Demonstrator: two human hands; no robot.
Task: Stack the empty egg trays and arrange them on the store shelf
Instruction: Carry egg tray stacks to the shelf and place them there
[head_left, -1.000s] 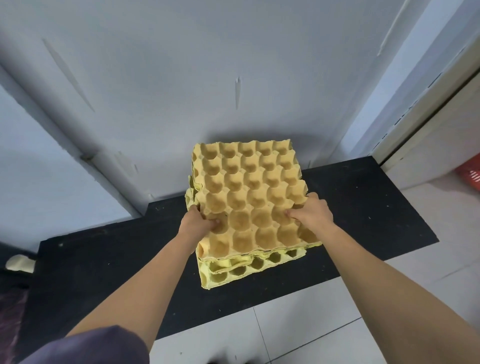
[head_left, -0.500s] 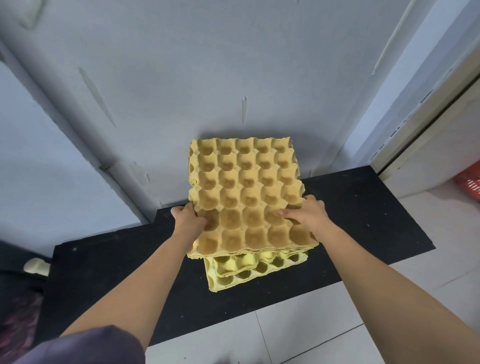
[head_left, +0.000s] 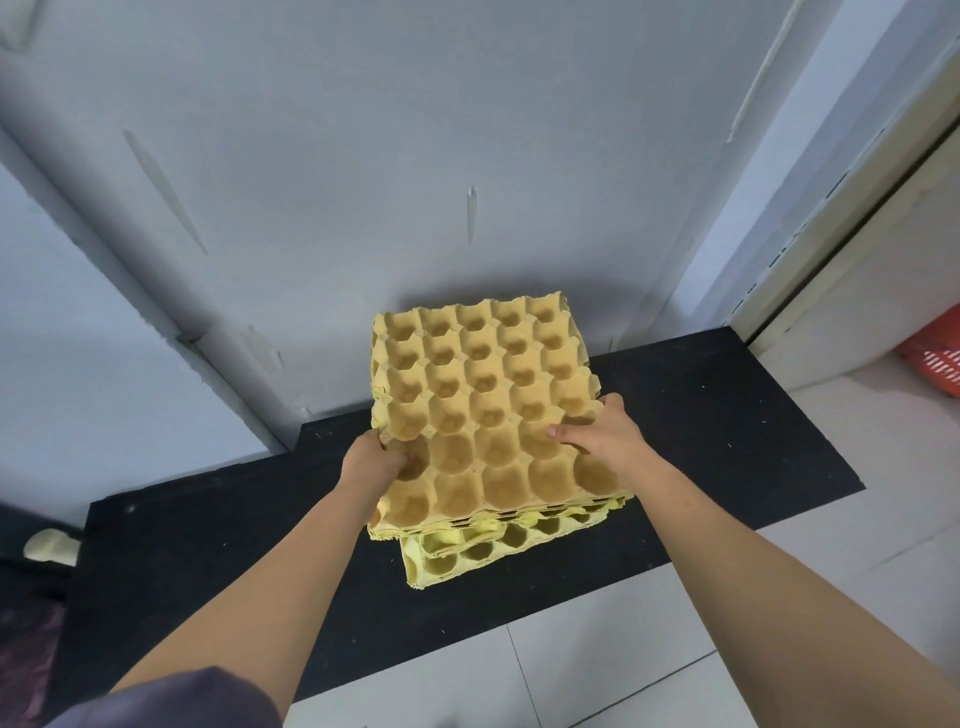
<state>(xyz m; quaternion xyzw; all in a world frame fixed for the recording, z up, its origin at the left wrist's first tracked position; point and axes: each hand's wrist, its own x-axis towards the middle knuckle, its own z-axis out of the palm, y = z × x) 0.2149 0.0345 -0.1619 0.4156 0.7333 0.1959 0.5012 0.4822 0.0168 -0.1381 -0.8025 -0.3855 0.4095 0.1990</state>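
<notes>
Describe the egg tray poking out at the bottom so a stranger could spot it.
Find the black mat along the grey wall; egg trays are piled on it. The bottom tray is the brighter yellow one jutting toward the camera, skewed under the tan trays gripped by the left hand and right hand.

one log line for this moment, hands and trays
left hand: grips upper egg trays left edge | right hand: grips right edge | lower yellow tray: on black surface, offset
</notes>
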